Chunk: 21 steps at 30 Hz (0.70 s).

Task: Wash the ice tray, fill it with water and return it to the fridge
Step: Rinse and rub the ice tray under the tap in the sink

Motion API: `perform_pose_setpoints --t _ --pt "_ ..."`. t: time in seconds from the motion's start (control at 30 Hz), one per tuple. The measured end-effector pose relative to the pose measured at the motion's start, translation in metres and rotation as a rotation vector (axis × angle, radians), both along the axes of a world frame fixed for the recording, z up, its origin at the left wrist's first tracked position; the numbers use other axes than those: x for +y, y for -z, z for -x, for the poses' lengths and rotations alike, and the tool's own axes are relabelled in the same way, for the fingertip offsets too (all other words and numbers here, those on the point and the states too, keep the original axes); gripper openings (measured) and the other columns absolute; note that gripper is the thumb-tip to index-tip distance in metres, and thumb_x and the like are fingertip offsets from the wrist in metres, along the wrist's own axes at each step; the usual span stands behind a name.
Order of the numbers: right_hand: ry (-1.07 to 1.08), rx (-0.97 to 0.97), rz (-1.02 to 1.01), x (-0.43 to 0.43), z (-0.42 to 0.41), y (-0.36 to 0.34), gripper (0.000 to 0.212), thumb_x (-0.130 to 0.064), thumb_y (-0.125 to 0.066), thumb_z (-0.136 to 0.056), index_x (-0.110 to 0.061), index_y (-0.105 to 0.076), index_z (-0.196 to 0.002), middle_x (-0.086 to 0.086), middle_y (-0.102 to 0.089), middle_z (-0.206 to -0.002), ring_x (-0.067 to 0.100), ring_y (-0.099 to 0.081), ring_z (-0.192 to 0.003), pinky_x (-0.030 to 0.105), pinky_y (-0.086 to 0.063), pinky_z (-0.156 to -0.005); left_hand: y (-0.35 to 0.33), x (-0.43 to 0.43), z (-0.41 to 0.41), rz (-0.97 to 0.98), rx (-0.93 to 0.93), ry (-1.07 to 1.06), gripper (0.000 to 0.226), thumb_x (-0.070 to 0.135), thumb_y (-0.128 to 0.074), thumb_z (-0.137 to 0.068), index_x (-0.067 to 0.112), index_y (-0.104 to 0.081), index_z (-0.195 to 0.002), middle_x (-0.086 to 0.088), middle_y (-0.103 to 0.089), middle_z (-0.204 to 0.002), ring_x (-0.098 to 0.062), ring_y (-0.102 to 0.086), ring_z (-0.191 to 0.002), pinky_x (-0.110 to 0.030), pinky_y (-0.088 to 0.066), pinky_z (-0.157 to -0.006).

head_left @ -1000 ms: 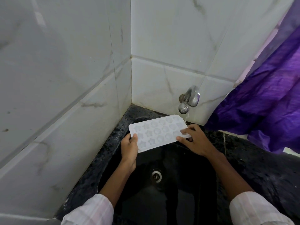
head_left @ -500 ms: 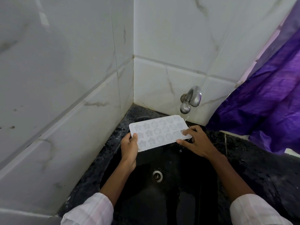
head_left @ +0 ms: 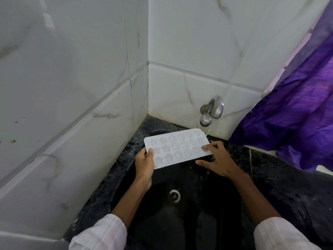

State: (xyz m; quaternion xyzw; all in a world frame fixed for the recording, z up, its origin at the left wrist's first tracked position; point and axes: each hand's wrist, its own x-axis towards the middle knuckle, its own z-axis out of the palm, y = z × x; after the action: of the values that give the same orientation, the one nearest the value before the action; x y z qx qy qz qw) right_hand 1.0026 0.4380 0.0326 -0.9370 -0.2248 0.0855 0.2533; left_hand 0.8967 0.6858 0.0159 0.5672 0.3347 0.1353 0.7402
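Right below you, two pale sleeves frame the view, the left sleeve (head_left: 100, 231) and the right sleeve (head_left: 281, 235), with bare forearms reaching forward over a black sink (head_left: 207, 222). A round metal drain (head_left: 174, 195) sits in the basin floor between your arms.

Just past it, your hands are apart, one at each end of a white ice tray (head_left: 177, 147) held above the basin. Your left hand (head_left: 144, 164) grips the tray's left short end, thumb lying over the top edge and fingers curled underneath. Your right hand (head_left: 218, 161) is spread wide at the right end: its fingertips rest on the tray's upper face near the far right corner, and the thumb stretches out flat just below the near edge. I cannot tell whether that thumb touches the tray.

The tray faces up, showing rows of star and round moulds, and slopes slightly down toward you.

Beyond its far right corner, a thin water stream (head_left: 208, 131) falls from a chrome tap (head_left: 212, 110) onto that corner.

A speckled black tabletop (head_left: 288, 177) surrounds the sink. Behind it stands a white marbled tiled wall (head_left: 72, 87), and a purple curtain (head_left: 297, 114) hangs at the far right.
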Motion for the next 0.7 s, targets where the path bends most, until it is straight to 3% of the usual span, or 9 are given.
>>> perform_pose_setpoints --t 0.1,0.17,0.27,0.37,0.53,0.7 --pt "-0.023 0.059 0.02 -0.001 0.002 0.004 0.074 -0.06 -0.074 -0.073 -0.035 -0.046 -0.138 -0.005 -0.029 -0.137 0.01 -0.041 -0.112 0.029 -0.045 -0.098 0.001 0.002 0.0 -0.012 0.001 0.011 0.02 0.019 -0.044 -0.106 0.02 -0.064 -0.106 0.005 -0.072 -0.098 -0.016 -0.071 -0.089 -0.034 -0.058 -0.075" --pt "0.006 0.084 -0.062 0.001 0.005 0.006 0.075 -0.06 -0.076 -0.072 -0.039 -0.04 -0.135 -0.008 -0.033 -0.133 0.009 -0.05 -0.102 0.027 -0.05 -0.088 0.002 0.004 0.0 -0.026 0.001 0.025 0.02 0.019 -0.044 -0.107 0.02 -0.063 -0.107 0.005 -0.072 -0.098 -0.016 -0.071 -0.09 -0.034 -0.058 -0.076" --pt "0.175 0.185 -0.31 0.007 0.008 0.007 0.075 -0.052 -0.071 -0.081 -0.029 -0.032 -0.141 -0.009 -0.052 -0.119 0.007 -0.059 -0.094 0.019 -0.047 -0.077 0.007 0.01 0.003 -0.079 0.01 0.067 0.02 0.02 -0.043 -0.107 0.02 -0.063 -0.11 0.002 -0.072 -0.103 -0.016 -0.071 -0.092 -0.035 -0.059 -0.079" --pt "0.323 0.214 -0.374 0.007 0.005 0.013 0.063 -0.046 -0.057 -0.094 -0.019 -0.037 -0.147 -0.005 -0.063 -0.106 0.008 -0.061 -0.095 0.023 -0.045 -0.085 0.017 0.017 0.009 -0.116 0.034 0.13 0.022 0.021 -0.043 -0.107 0.019 -0.063 -0.115 -0.001 -0.073 -0.107 -0.018 -0.072 -0.095 -0.042 -0.06 -0.085" --pt "0.331 0.203 -0.357 0.002 0.007 0.025 0.029 -0.032 -0.051 -0.1 -0.017 -0.067 -0.118 -0.001 -0.07 -0.107 0.012 -0.064 -0.097 0.025 -0.049 -0.083 0.029 0.021 0.019 -0.136 0.006 0.213 0.02 0.018 -0.045 -0.107 0.022 -0.063 -0.113 -0.003 -0.074 -0.107 -0.021 -0.073 -0.096 -0.042 -0.06 -0.081" --pt "0.32 0.269 -0.333 -0.009 0.014 0.052 0.016 -0.03 -0.057 -0.097 -0.018 -0.067 -0.094 0.0 -0.073 -0.088 0.018 -0.07 -0.083 0.046 -0.059 -0.078 0.042 0.027 0.026 -0.249 0.019 0.285 0.021 0.019 -0.046 -0.106 0.02 -0.062 -0.12 -0.001 -0.073 -0.113 -0.017 -0.072 -0.098 -0.044 -0.06 -0.087"
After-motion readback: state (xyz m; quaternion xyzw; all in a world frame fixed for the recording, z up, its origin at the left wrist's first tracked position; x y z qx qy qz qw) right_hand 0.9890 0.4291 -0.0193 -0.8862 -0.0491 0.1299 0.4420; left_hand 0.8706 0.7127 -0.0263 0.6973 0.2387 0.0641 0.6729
